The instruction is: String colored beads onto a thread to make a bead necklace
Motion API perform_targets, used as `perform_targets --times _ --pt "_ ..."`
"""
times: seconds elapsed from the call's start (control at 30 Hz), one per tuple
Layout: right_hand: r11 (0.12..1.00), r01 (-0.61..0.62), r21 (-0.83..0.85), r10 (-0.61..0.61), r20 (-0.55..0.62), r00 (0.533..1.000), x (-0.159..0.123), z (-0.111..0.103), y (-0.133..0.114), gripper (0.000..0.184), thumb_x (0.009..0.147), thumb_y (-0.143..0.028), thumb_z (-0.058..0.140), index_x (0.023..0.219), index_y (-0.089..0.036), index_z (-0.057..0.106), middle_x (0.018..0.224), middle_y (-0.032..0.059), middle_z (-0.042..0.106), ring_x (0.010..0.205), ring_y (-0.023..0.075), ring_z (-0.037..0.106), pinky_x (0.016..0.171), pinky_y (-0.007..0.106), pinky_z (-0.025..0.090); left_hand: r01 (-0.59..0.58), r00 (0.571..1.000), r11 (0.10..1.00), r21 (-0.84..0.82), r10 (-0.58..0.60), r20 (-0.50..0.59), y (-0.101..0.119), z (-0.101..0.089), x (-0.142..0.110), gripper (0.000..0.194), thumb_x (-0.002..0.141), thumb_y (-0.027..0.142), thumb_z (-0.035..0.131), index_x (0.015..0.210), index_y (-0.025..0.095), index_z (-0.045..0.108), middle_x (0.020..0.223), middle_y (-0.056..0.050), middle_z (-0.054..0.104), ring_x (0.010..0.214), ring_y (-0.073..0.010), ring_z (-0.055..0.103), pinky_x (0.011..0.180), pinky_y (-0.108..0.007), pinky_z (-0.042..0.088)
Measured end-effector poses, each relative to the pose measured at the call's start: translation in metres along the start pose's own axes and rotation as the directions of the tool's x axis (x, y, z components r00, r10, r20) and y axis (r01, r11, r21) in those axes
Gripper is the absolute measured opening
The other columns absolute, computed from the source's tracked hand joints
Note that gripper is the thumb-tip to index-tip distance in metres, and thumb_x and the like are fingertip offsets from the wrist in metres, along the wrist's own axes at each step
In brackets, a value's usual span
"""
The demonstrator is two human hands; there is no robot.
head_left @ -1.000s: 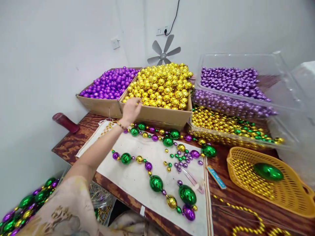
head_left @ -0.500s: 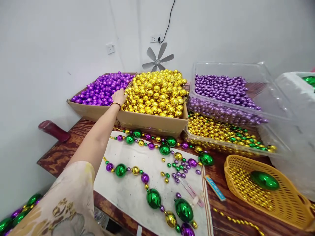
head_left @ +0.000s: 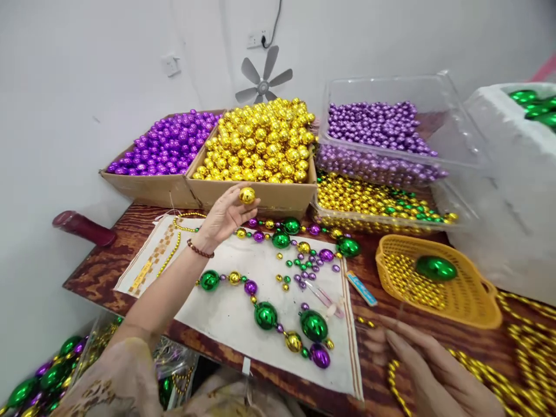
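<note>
My left hand [head_left: 223, 219] is raised over the back of the white cloth [head_left: 230, 313], pinching a gold ball bead [head_left: 247, 195] at its fingertips, just in front of the cardboard box of gold balls [head_left: 256, 145]. A string of green, gold and purple beads [head_left: 278, 321] lies across the cloth. My right hand [head_left: 430, 370] comes in at the lower right, blurred, fingers stretched out towards the cloth's right edge, above strands of small gold beads [head_left: 512, 370].
A box of purple balls [head_left: 163, 152] stands left of the gold box. Clear tubs of purple beads [head_left: 382, 139] and gold beads [head_left: 373, 205] sit to the right. A yellow basket [head_left: 436, 284] holds a green ball. A white foam box [head_left: 516, 174] stands far right, a small fan [head_left: 260, 78] behind.
My left hand has drawn back from the boxes towards me and now holds a gold ball. My right hand has come into view at the lower right. The view has shifted right.
</note>
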State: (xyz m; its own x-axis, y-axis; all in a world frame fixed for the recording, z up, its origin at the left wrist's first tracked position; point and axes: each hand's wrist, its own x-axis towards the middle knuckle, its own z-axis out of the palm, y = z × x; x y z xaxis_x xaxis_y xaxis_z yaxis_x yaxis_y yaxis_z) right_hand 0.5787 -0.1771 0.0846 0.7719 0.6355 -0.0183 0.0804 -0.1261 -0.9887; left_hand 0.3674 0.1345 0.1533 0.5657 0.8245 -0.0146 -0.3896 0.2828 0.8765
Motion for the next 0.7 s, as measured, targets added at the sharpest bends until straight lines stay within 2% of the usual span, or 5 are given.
perform_targets --times 0.13,0.27,0.43,0.57,0.7 --pt "0.999 0.033 0.041 -0.036 0.052 0.998 -0.012 0.002 0.001 0.024 0.077 -0.046 0.079 0.09 -0.025 0.079 0.078 0.0078 0.077 0.063 0.0236 0.075 0.058 0.031 0.067 0.133 0.989 0.99 -0.046 -0.129 0.073 -0.046 0.038 -0.022 0.024 0.087 0.036 0.072 0.107 0.023 0.071 0.105 -0.005 0.071 0.094 -0.0182 0.072 0.078 -0.029 0.057" --pt "0.996 0.064 0.067 -0.07 0.093 0.993 -0.023 -0.001 0.017 0.02 0.086 -0.038 0.073 0.095 -0.021 0.078 0.076 0.0054 0.077 0.059 0.019 0.073 0.056 0.027 0.064 0.161 0.978 0.986 -0.036 -0.155 0.139 -0.073 0.065 -0.032 0.04 0.078 0.021 0.078 0.117 0.025 0.07 0.117 -0.004 0.071 0.101 -0.0178 0.07 0.091 -0.035 0.056" --pt "0.98 0.194 0.049 -0.199 0.167 0.966 -0.031 0.005 0.031 0.017 0.093 -0.027 0.064 0.102 -0.021 0.077 0.069 0.001 0.072 0.055 0.014 0.069 0.051 0.022 0.058 0.238 0.948 0.971 -0.002 -0.232 0.217 -0.088 0.085 -0.039 0.03 0.076 0.017 0.077 0.105 0.018 0.075 0.109 -0.008 0.075 0.108 -0.0214 0.07 0.104 -0.04 0.051" --pt "0.965 0.263 0.019 -0.261 0.212 0.942 -0.034 0.012 0.031 0.018 0.095 -0.023 0.06 0.103 -0.02 0.076 0.064 -0.0014 0.068 0.051 0.0114 0.064 0.05 0.021 0.055 0.305 0.943 0.942 -0.141 -0.277 0.186 -0.095 0.095 -0.042 0.019 0.083 0.021 0.074 0.102 0.018 0.072 0.106 -0.006 0.075 0.109 -0.0234 0.071 0.104 -0.041 0.053" --pt "0.964 0.265 -0.019 -0.256 0.202 0.946 -0.035 0.016 0.028 0.019 0.094 -0.025 0.059 0.1 -0.019 0.076 0.059 -0.0022 0.065 0.046 0.0109 0.06 0.047 0.021 0.051 0.393 0.917 0.896 -0.206 -0.367 0.157 -0.101 0.099 -0.043 0.018 0.09 0.026 0.068 0.106 0.018 0.069 0.106 -0.006 0.075 0.105 -0.0227 0.073 0.103 -0.04 0.054"
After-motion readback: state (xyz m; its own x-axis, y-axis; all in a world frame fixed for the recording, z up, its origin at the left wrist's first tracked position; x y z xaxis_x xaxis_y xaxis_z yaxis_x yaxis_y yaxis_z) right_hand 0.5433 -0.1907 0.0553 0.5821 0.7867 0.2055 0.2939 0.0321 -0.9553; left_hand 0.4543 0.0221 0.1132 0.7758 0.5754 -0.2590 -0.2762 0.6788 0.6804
